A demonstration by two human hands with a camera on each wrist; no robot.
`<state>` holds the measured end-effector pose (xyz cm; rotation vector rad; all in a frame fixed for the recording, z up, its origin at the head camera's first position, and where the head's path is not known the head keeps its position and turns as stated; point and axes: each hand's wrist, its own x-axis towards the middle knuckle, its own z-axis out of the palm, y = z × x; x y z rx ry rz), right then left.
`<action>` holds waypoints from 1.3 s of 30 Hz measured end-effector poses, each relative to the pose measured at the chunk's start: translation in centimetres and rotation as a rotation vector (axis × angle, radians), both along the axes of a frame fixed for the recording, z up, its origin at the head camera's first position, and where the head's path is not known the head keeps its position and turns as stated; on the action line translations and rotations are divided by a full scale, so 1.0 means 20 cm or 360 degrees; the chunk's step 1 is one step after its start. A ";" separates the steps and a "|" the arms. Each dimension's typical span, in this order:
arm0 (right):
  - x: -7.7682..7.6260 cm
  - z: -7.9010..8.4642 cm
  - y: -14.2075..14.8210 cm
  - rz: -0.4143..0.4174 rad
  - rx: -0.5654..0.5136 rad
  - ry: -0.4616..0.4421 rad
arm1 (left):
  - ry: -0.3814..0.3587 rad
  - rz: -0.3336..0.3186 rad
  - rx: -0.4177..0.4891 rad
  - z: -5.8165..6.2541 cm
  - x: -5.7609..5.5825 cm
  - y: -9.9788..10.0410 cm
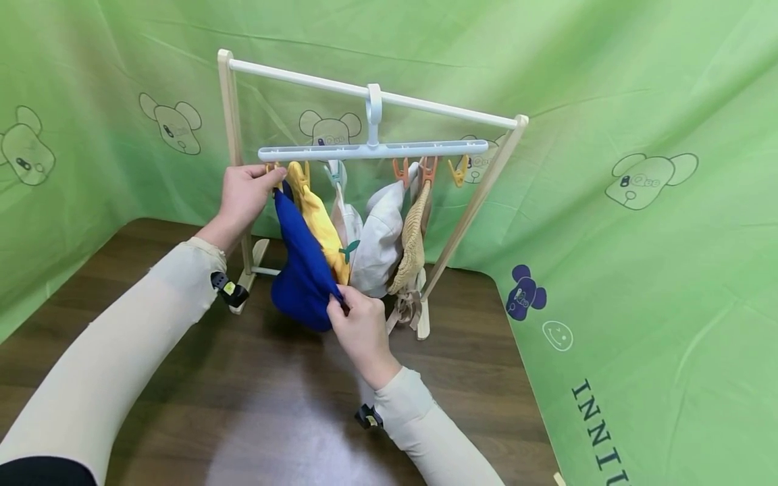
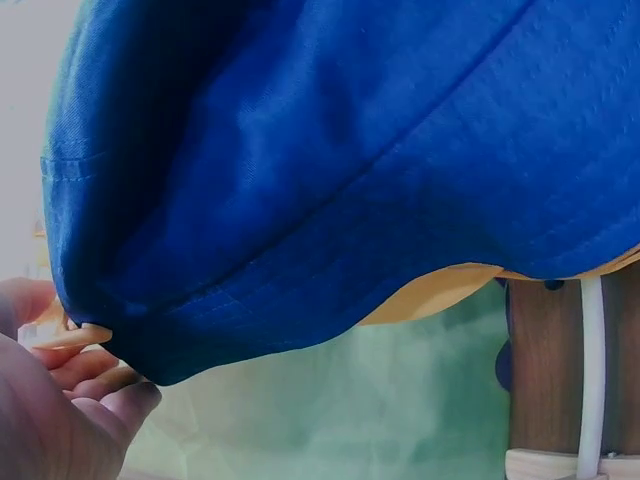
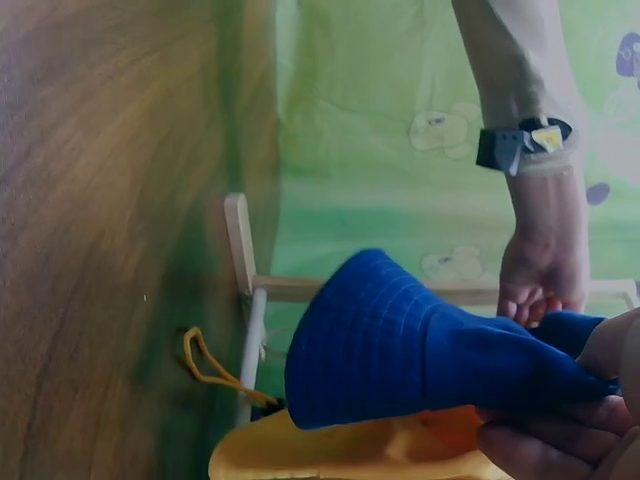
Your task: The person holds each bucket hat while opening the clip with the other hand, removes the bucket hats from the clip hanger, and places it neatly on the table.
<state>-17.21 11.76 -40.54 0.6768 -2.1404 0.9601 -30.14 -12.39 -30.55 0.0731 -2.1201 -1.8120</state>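
Observation:
A blue bucket hat point(image 1: 304, 263) with a stitched brim hangs at the left end of a pale blue clip hanger point(image 1: 316, 153). My left hand point(image 1: 243, 199) pinches a yellow clothespin point(image 2: 78, 338) there, right at the edge of the hat. Lower down, my right hand point(image 1: 363, 331) pinches the blue cloth between thumb and fingers, with the hat stretched slantwise between both hands. Close behind it hangs a yellow hat point(image 1: 321, 219), its cord point(image 3: 205, 365) dangling in the right wrist view.
The hanger hooks over the white bar point(image 1: 304, 75) of a wooden rack. Farther right hang a white hat point(image 1: 381, 236) and a tan knitted hat point(image 1: 413, 236). An unused yellow clothespin point(image 1: 458, 172) is at the right end. Green printed cloth point(image 1: 668, 270) surrounds the brown wood-grain surface point(image 1: 273, 418).

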 end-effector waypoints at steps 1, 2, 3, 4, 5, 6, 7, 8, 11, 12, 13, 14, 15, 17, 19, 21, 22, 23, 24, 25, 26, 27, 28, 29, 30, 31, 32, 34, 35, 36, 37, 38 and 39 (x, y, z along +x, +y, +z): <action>0.00 0.00 0.01 -0.0010 -0.0003 -0.0005 | 0.0002 -0.0001 0.0003 0.00 0.00 0.00; 0.00 0.00 0.01 -0.0020 -0.0005 -0.0009 | 0.0002 -0.0004 0.0004 -0.01 0.00 0.00; 0.00 -0.01 0.01 -0.0026 -0.0005 -0.0005 | 0.0002 -0.0007 0.0012 -0.01 0.00 0.01; 0.00 -0.01 0.02 -0.0024 -0.0006 -0.0006 | 0.0005 -0.0008 0.0020 -0.01 0.00 0.01; 0.00 -0.01 0.02 -0.0023 -0.0003 -0.0003 | 0.0009 -0.0010 0.0027 -0.02 0.00 0.01; 0.00 -0.02 0.02 -0.0019 0.0004 0.0005 | 0.0018 -0.0007 0.0030 -0.02 0.00 0.01; 0.00 -0.02 0.02 -0.0016 0.0015 0.0016 | 0.0028 -0.0005 0.0034 -0.02 0.00 0.01; 0.00 -0.02 0.01 -0.0015 0.0024 0.0025 | 0.0036 -0.0003 0.0038 -0.02 -0.01 0.02; 0.01 -0.02 0.01 -0.0031 0.0053 0.0044 | 0.0056 0.0003 0.0037 -0.02 -0.01 0.02; 0.01 -0.02 0.01 -0.0035 0.0061 0.0043 | 0.0057 0.0002 0.0035 -0.02 -0.01 0.02; 0.01 -0.03 0.02 -0.0039 0.0071 0.0040 | 0.0055 0.0000 0.0031 -0.03 -0.01 0.02; 0.02 -0.03 0.02 -0.0040 0.0080 0.0034 | 0.0053 -0.0001 0.0028 -0.03 -0.02 0.02; 0.02 -0.03 0.02 -0.0039 0.0090 0.0032 | 0.0053 -0.0003 0.0024 -0.03 -0.02 0.02; 0.02 -0.03 0.03 -0.0036 0.0111 0.0017 | 0.0048 -0.0001 0.0020 -0.03 -0.02 0.02; 0.03 -0.04 0.03 -0.0033 0.0131 0.0003 | 0.0045 0.0004 0.0020 -0.03 -0.01 0.03; 0.03 -0.05 0.03 -0.0029 0.0147 -0.0006 | 0.0045 0.0005 0.0025 -0.03 -0.01 0.03; 0.03 -0.05 0.03 -0.0029 0.0157 -0.0008 | 0.0044 0.0007 0.0030 -0.03 -0.01 0.03; 0.03 -0.06 0.03 -0.0028 0.0160 -0.0005 | 0.0042 0.0009 0.0036 -0.03 -0.01 0.03; 0.03 -0.06 0.03 -0.0029 0.0164 -0.0004 | 0.0041 0.0008 0.0041 -0.03 0.00 0.03; 0.03 -0.06 0.03 -0.0028 0.0169 0.0001 | 0.0040 0.0010 0.0046 -0.02 0.00 0.04; 0.02 -0.06 0.03 -0.0029 0.0174 -0.0002 | 0.0043 0.0014 0.0053 -0.02 0.00 0.04; 0.02 -0.06 0.03 -0.0034 0.0179 0.0001 | 0.0045 0.0019 0.0060 -0.02 -0.01 0.04; 0.02 -0.06 0.03 -0.0039 0.0183 0.0004 | 0.0045 0.0023 0.0062 -0.02 -0.01 0.04; 0.02 -0.07 0.02 -0.0046 0.0187 0.0003 | 0.0043 0.0024 0.0063 -0.02 -0.01 0.03; 0.03 -0.07 0.02 -0.0050 0.0193 0.0001 | 0.0039 0.0022 0.0060 -0.02 -0.01 0.03; 0.03 -0.07 0.02 -0.0051 0.0201 -0.0003 | 0.0037 0.0023 0.0061 -0.02 -0.01 0.03; 0.03 -0.07 0.01 -0.0054 0.0214 -0.0011 | 0.0045 0.0025 0.0070 -0.02 -0.01 0.02; 0.05 -0.09 0.00 -0.0047 0.0241 -0.0036 | 0.0056 0.0043 0.0078 -0.02 -0.01 0.00; 0.05 -0.09 -0.01 -0.0040 0.0252 -0.0056 | 0.0057 0.0055 0.0082 -0.02 -0.01 -0.02; 0.05 -0.10 -0.01 -0.0032 0.0256 -0.0078 | 0.0059 0.0066 0.0080 -0.01 0.00 -0.03; 0.05 -0.10 -0.01 -0.0033 0.0259 -0.0101 | 0.0063 0.0076 0.0079 -0.01 0.00 -0.05; 0.05 -0.10 -0.02 -0.0033 0.0253 -0.0125 | 0.0061 0.0079 0.0076 -0.01 0.00 -0.06; 0.04 -0.10 -0.02 -0.0032 0.0238 -0.0153 | 0.0050 0.0076 0.0070 0.00 0.00 -0.06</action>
